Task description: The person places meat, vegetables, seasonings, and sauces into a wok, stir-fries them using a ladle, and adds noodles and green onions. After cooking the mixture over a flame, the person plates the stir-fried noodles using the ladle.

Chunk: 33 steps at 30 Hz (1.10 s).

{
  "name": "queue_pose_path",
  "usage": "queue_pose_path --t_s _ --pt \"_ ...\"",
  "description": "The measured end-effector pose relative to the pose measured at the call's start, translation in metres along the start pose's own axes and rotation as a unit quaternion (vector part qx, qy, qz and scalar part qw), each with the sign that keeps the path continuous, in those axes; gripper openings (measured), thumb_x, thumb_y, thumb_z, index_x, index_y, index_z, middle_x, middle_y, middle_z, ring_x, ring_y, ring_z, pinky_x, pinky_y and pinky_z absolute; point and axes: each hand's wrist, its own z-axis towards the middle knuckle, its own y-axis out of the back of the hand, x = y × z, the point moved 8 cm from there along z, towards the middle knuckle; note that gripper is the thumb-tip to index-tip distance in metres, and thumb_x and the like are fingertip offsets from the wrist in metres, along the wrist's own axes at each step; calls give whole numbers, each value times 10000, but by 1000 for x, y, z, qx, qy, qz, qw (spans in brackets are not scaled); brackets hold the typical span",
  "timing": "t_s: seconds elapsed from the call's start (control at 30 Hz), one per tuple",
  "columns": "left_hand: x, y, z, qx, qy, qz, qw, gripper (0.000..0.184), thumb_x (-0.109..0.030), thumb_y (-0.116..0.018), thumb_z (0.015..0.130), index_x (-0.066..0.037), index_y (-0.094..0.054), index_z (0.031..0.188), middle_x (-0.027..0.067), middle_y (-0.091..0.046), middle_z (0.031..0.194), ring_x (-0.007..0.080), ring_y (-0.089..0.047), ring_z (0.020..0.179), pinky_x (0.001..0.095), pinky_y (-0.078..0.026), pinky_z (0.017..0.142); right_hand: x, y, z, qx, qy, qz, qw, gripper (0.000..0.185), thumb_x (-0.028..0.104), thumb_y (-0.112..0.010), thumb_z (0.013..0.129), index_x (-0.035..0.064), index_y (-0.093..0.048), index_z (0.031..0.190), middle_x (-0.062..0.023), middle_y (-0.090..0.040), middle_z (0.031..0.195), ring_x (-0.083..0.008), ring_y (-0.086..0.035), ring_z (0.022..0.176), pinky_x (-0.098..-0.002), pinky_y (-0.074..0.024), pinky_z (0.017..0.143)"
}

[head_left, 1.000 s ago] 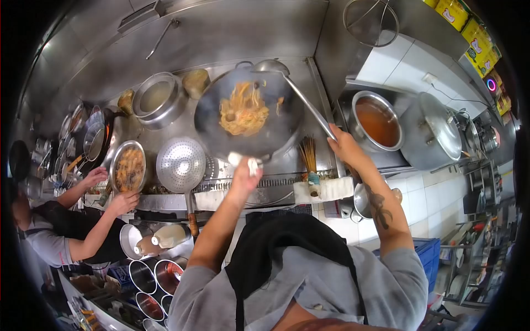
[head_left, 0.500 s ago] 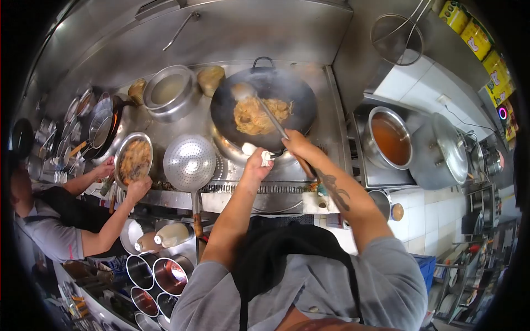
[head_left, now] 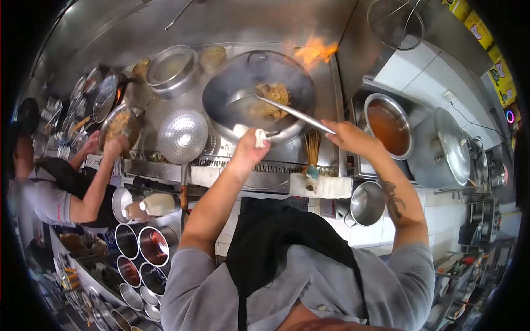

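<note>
My left hand (head_left: 254, 145) is closed round a white cloth (head_left: 241, 131) at the near rim of a dark wok (head_left: 221, 99); the wok's handle there is mostly hidden by the cloth. Noodles (head_left: 276, 102) lie in the right half of the wok, in some steam. With my right hand (head_left: 348, 136) I grip the handle of a long metal ladle (head_left: 292, 112), whose bowl is inside the wok, left of the noodles. Orange flame (head_left: 316, 52) rises past the wok's far right rim.
A perforated strainer (head_left: 183, 135) and a stacked metal pot (head_left: 170, 71) stand left. On the right are a pot of reddish-brown liquid (head_left: 388, 128) and a large lidded pot (head_left: 441, 149). At far left a co-worker's hand (head_left: 115, 147) holds a pan of food (head_left: 117, 122).
Flame has appeared behind the wok. The wok is tilted differently and the noodles sit further right. My right hand has moved right with the ladle. The co-worker's pan has shifted left and up.
</note>
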Motion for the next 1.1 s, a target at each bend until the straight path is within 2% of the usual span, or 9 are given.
queue_pose_path --t_s 0.07,0.17,0.23,0.4,0.53,0.63,0.8,0.83,1.1 --pt "3 3 -7 -31 -9 -2 999 146 -184 -427 949 -104 -548 963 42 -595 829 161 -531 681 251 -395 480 1 1 -15 16 69 -15 997 467 210 -535 923 25 -442 1342 -174 -655 783 -318 -644 664 -425 -511 627" --pt "15 -12 -40 -51 18 4 999 132 -192 -432 955 -117 -541 960 39 -590 861 170 -529 707 255 -396 480 -9 5 -33 188 -146 23 971 452 189 -538 929 46 -448 1349 -166 -646 831 -237 -619 665 -368 -495 640" --pt "11 -23 -51 -101 15 -4 995 135 -200 -435 957 -119 -544 948 33 -591 858 165 -534 713 252 -396 470 -6 3 -17 179 -173 61 967 475 210 -532 931 71 -422 1371 -107 -572 660 -163 -505 432 -309 -420 419" --pt "49 73 12 31 22 -2 999 92 -205 -486 927 -124 -524 949 37 -588 795 153 -560 657 279 -434 458 -35 -32 17 -21 -80 -93 992 317 184 -487 931 33 -513 1208 -190 -637 777 -345 -648 755 -449 -509 679" --pt "62 66 -55 -16 14 60 998 136 -270 -485 939 -144 -537 940 33 -599 737 171 -573 603 280 -448 455 -8 -13 1 58 -89 -93 990 464 203 -516 929 23 -426 1347 -241 -645 948 -383 -630 911 -473 -484 812" --pt "5 18 -28 16 3 -1 1000 157 -285 -534 929 -130 -542 906 48 -592 723 173 -564 607 278 -450 482 30 4 -8 184 -275 23 943 469 214 -509 933 29 -417 1354 -233 -647 943 -386 -630 913 -482 -491 796" --pt "28 80 -6 52 -38 148 987 178 -315 -533 924 -138 -552 932 40 -593 735 163 -564 610 260 -468 481 -6 -39 20 13 -173 -52 983 266 138 -499 887 21 -534 1124 -236 -637 910 -409 -624 853 -487 -491 772" --pt "53 110 -13 33 60 86 994 187 -327 -518 927 -145 -554 953 28 -596 764 159 -565 606 252 -471 464 4 -38 13 27 -171 -52 984 265 141 -500 887 14 -536 1116 -238 -636 914 -409 -622 862 -487 -488 781" --pt "-23 39 7 63 22 42 997 194 -263 -486 934 -85 -548 890 57 -572 759 171 -505 550 249 -433 424 17 -51 16 55 -143 -42 987 315 156 -512 882 -11 -532 1148 -235 -641 940 -387 -629 899 -468 -488 806"
